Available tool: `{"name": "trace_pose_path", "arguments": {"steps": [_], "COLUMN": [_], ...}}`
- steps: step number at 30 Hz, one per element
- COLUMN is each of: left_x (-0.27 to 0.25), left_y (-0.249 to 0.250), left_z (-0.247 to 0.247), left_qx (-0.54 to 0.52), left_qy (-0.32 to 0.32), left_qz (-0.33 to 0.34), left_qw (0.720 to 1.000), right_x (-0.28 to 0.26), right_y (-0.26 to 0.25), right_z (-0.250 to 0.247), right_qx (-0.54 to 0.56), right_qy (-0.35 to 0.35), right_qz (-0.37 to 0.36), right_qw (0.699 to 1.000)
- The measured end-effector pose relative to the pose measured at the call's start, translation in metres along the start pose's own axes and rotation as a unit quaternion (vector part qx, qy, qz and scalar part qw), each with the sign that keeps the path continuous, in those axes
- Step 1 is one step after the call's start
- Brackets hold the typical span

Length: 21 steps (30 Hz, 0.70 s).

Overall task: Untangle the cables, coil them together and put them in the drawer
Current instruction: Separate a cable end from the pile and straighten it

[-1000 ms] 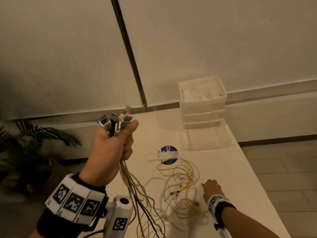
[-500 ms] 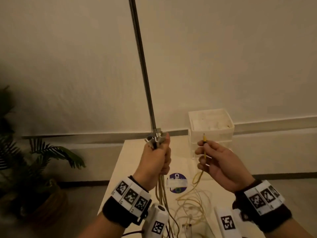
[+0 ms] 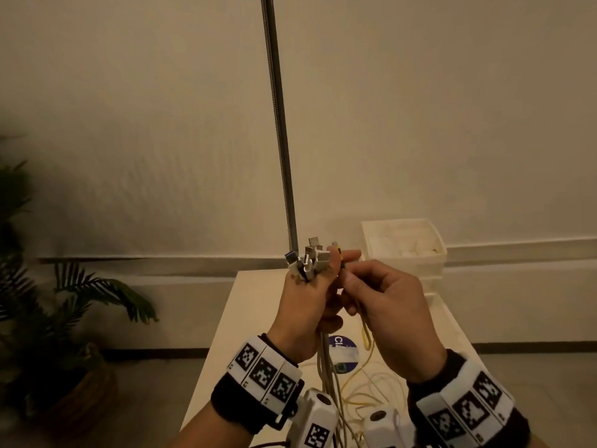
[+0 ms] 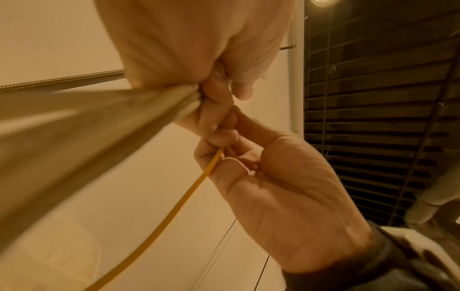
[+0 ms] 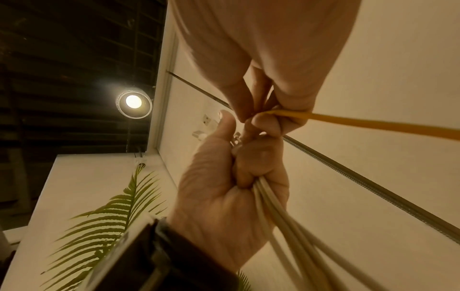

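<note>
My left hand [image 3: 315, 295] is raised above the table and grips a bundle of pale cables [image 5: 286, 226]. Their plug ends [image 3: 310, 260] stick up out of the fist. My right hand [image 3: 353, 281] is pressed against it and pinches the end of a yellow cable [image 4: 174, 212], holding it beside the plugs. The yellow cable [image 3: 366, 337] hangs down to a loose tangle of cables [image 3: 371, 392] on the table. The white drawer unit [image 3: 403, 250] stands at the table's far right.
The pale table [image 3: 258, 302] carries a round blue sticker [image 3: 344, 354] under my hands. A metal hose [image 3: 281, 140] runs up the wall behind. A potted palm [image 3: 80, 302] stands on the floor at the left.
My right hand picked the yellow cable's end off the table, lifted it and brought it against the bundle in my left hand. The left hand kept its grip and rose.
</note>
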<state>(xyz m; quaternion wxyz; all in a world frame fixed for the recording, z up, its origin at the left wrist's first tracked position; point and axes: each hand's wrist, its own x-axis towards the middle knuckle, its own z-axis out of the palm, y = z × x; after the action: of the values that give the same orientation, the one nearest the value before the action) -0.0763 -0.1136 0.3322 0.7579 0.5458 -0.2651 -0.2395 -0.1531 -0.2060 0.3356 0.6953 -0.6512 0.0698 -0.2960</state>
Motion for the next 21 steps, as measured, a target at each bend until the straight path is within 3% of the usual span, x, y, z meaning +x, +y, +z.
{"name": "trace_pose_path", "arguments": {"steps": [10, 13, 16, 18, 21], "left_x": [-0.008, -0.01, -0.007, -0.003, 0.0], "left_y": [-0.006, -0.006, -0.002, 0.007, 0.027], "left_z": [0.002, 0.002, -0.006, -0.017, -0.036], "left_qx": [0.02, 0.027, 0.063, 0.046, 0.0], "left_qy": [0.041, 0.046, 0.091, 0.122, 0.142], "left_qz": [-0.015, 0.031, 0.068, 0.089, 0.106], "left_qw": [0.999, 0.998, 0.991, 0.987, 0.984], "right_x": [-0.01, -0.009, -0.012, -0.019, -0.031], "right_y": [0.009, 0.016, 0.023, 0.028, 0.042], "right_z": [0.014, 0.016, 0.013, 0.007, -0.009], "right_qx": [-0.029, -0.075, -0.145, -0.189, -0.24], "right_qy": [0.027, 0.041, 0.043, 0.025, -0.084], "right_qz": [-0.05, -0.059, -0.085, -0.088, -0.073], "right_qw": [0.998, 0.995, 0.985, 0.978, 0.964]}}
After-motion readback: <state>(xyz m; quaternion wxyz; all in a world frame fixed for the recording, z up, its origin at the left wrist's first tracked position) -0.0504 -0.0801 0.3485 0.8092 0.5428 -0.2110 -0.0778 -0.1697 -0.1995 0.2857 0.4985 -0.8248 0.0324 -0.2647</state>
